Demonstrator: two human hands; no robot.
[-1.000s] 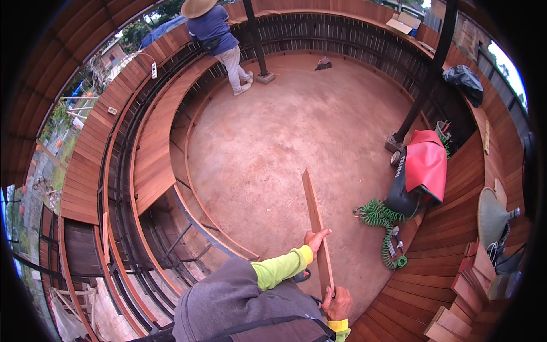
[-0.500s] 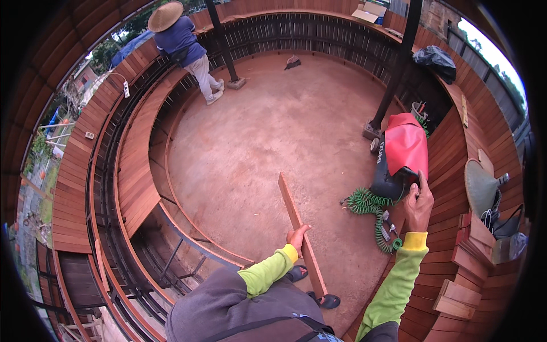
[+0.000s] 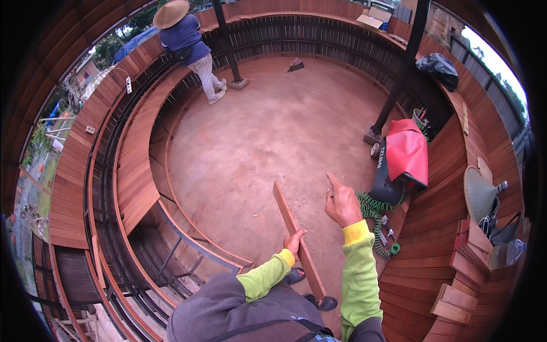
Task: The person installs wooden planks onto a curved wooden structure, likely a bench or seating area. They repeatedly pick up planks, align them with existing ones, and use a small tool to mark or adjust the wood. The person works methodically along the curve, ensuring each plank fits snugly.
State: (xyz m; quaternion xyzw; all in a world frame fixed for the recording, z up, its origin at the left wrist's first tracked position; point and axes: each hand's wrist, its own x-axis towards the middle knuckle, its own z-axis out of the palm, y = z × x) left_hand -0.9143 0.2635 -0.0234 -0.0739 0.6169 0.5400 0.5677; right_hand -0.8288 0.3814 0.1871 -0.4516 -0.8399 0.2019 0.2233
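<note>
My left hand (image 3: 293, 244) is closed round a long, narrow wooden board (image 3: 289, 212), which slopes from the floor's middle down toward my sandalled feet (image 3: 319, 301). My right hand (image 3: 343, 204) is raised over the floor to the right of the board, apart from it. Its index finger stretches forward while the other fingers are partly curled, and nothing shows in it. Beyond that hand stands a black air compressor (image 3: 388, 185) with a red cover (image 3: 407, 149) draped on it. A coiled green hose (image 3: 373, 210) lies beside the compressor.
Curved slatted benches (image 3: 138, 171) ring the reddish floor (image 3: 245, 137), with an open metal frame (image 3: 188, 245) at the left. A person in a straw hat (image 3: 188, 48) stands at the far left by a dark post (image 3: 227, 43). Cut wood pieces (image 3: 456, 299) and a conical hat (image 3: 477, 191) lie at right.
My right hand has left the compressor's red cover and moved left over the floor, its index finger now stretched out. The left hand keeps its hold on the board.
</note>
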